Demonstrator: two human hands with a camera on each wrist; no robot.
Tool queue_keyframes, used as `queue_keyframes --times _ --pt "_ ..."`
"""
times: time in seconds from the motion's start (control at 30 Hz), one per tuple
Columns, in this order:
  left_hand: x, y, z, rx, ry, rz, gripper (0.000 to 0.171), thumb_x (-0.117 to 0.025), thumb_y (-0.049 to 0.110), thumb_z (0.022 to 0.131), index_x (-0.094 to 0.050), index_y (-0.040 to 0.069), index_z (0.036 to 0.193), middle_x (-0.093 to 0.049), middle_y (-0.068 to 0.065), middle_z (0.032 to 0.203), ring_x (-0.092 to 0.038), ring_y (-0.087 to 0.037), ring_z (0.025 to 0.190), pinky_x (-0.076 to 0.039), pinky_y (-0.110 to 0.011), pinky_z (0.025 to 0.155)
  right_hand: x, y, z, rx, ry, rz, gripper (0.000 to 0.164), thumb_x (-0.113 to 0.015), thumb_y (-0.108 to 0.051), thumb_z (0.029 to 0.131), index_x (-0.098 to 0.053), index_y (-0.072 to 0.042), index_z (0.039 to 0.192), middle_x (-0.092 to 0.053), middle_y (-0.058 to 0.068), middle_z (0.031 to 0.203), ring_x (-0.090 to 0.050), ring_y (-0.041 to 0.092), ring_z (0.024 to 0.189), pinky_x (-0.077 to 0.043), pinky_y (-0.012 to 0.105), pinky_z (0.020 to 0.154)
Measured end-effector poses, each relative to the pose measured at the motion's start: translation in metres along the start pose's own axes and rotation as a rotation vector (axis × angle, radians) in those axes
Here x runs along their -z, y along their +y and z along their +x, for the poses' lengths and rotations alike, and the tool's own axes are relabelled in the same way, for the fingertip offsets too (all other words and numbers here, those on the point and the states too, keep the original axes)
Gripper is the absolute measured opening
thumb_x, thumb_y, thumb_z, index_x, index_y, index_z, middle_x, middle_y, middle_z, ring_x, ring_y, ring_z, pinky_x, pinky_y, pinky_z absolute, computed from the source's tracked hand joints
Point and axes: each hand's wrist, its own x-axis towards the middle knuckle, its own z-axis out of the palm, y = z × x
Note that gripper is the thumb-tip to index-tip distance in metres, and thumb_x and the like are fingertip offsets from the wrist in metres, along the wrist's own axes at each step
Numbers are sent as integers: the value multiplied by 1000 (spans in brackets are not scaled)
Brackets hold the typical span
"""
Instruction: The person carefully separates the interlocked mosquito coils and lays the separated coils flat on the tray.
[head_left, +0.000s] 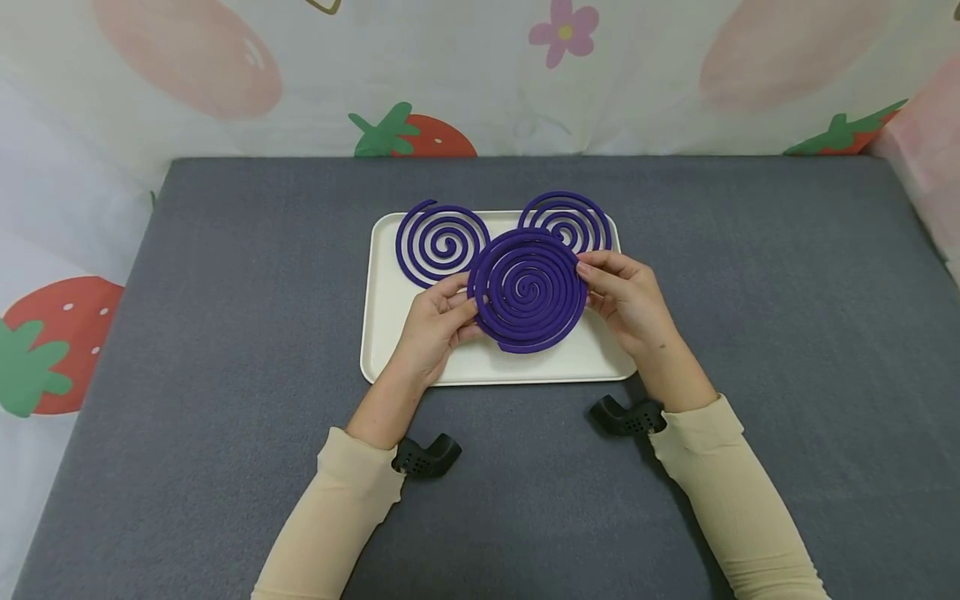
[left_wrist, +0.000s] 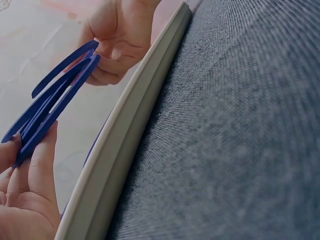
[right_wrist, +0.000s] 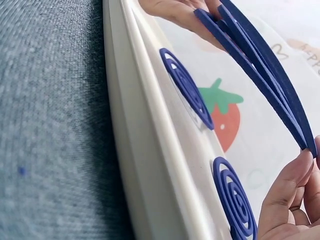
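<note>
A purple pair of nested mosquito coils (head_left: 525, 333) is held up above a white tray (head_left: 390, 333). My left hand (head_left: 431, 329) pinches its left edge between thumb and fingers. On the opposite edge, my right hand (head_left: 630, 304) pinches it the same way. Seen edge-on in the left wrist view, strands of the nested coils (left_wrist: 55, 102) stand slightly apart. Two single coils lie at the tray's far side: a left coil (head_left: 447, 244) and a right coil (head_left: 564, 196), the latter partly hidden behind the held pair. Both overhang the tray's back rim.
A grey cloth (head_left: 247, 333) covers the table under the tray. Behind the table hangs a pale curtain (head_left: 480, 67) printed with strawberries and flowers. Each wrist wears a black camera mount, one on the left (head_left: 427, 457) and one on the right (head_left: 628, 415).
</note>
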Motion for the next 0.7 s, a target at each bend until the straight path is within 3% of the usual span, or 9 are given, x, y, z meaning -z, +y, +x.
queue_keyframes --times 0.47,0.7 --pt "0 0 0 -3 56 45 32 -49 -12 92 -46 -17 124 -69 2 80 -65 -7 69 -54 -18 59 0 0 0 -19 6 7 28 -53 7 92 -71 -10 81 -64 0 74 -57 8 61 -47 19 53" --pt "0 2 -1 12 78 70 32 -49 -9 94 -48 -14 125 -69 -1 89 -66 -8 74 -55 -20 63 0 0 0 -36 16 6 25 -55 5 92 -71 -10 81 -65 0 74 -58 8 60 -47 19 53"
